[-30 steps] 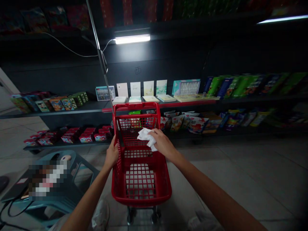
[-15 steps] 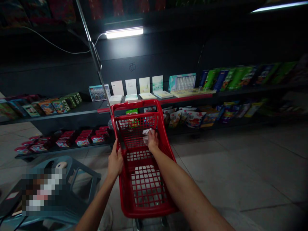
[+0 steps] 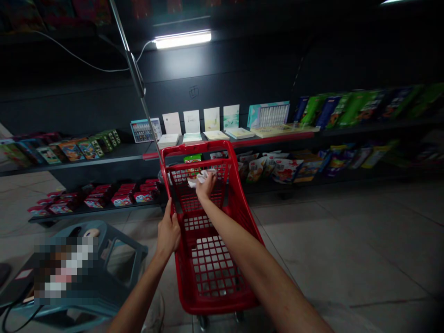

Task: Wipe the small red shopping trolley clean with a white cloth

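Observation:
A red plastic shopping cart with grid walls and floor stands in front of me. My left hand grips its left rim, thumb side up, with the other fingers partly hidden behind the edge. Inside the basket, against the grid panel at the far end, my right hand is closed on a crumpled white cloth or tissue. The cloth sticks out to the left of the fingers and touches or nearly touches the panel.
A shelf behind the cart bears books, boxes and snack bags. A metal pole rises at the cart's far left corner. To the left stands a blue-grey stool with a blurred-out item on it.
My right hand has moved left and slightly up along the far panel with the white cloth. My left hand stays on the rim. The view has shifted slightly.

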A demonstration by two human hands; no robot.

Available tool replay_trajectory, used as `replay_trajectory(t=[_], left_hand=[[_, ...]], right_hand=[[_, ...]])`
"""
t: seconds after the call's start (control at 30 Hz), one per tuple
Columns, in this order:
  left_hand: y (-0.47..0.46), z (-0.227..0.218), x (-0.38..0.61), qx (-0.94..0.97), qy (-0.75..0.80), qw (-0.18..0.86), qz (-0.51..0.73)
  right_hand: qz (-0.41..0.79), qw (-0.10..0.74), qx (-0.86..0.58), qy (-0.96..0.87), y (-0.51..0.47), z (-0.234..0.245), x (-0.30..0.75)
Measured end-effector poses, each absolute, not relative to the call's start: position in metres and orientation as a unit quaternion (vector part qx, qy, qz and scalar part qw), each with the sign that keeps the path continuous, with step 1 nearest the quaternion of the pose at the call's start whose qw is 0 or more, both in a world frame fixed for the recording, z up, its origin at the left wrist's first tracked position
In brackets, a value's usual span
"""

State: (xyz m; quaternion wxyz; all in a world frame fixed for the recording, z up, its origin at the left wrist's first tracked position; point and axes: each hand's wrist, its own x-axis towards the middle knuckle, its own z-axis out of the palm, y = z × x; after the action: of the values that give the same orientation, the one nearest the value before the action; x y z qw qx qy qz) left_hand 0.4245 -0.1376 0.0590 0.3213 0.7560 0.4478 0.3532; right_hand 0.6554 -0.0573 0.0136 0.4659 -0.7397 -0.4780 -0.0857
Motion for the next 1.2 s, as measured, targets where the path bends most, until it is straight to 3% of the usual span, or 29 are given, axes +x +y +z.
replay_trajectory(t=[0.07,0.13,0.37,0.53,0.63,0.83,0.93,1.2], left_hand=[[-0.138,0.060,0.425,0.756,0.450,0.326,0.347],[-0.140,0.060,0.425,0.756,0.446,0.332,0.345],[-0.143,0.059,0.426,0.754,0.449,0.330,0.348],[-0.145,0.060,0.427,0.752,0.460,0.329,0.339],[-0.147,0.061,0.427,0.751,0.467,0.330,0.331],[-0.149,0.060,0.429,0.753,0.454,0.327,0.346],[-0.149,0.059,0.429,0.755,0.456,0.325,0.342],[-0.151,0.062,0.428,0.757,0.472,0.312,0.327]], right_hand=[[-0.103,0.546,-0.721,-0.414,-0.040,0.030,0.641],[-0.113,0.555,-0.699,-0.437,-0.032,0.033,0.630],[-0.032,0.246,-0.666,-0.703,-0.068,-0.060,0.635],[0.038,0.147,-0.671,-0.725,-0.095,-0.089,0.639],[0.041,0.163,-0.662,-0.731,-0.089,-0.062,0.636],[-0.071,0.316,-0.648,-0.689,-0.044,0.038,0.626],[-0.103,0.365,-0.633,-0.675,-0.038,0.052,0.621],[0.021,0.156,-0.663,-0.732,-0.101,-0.050,0.628]])
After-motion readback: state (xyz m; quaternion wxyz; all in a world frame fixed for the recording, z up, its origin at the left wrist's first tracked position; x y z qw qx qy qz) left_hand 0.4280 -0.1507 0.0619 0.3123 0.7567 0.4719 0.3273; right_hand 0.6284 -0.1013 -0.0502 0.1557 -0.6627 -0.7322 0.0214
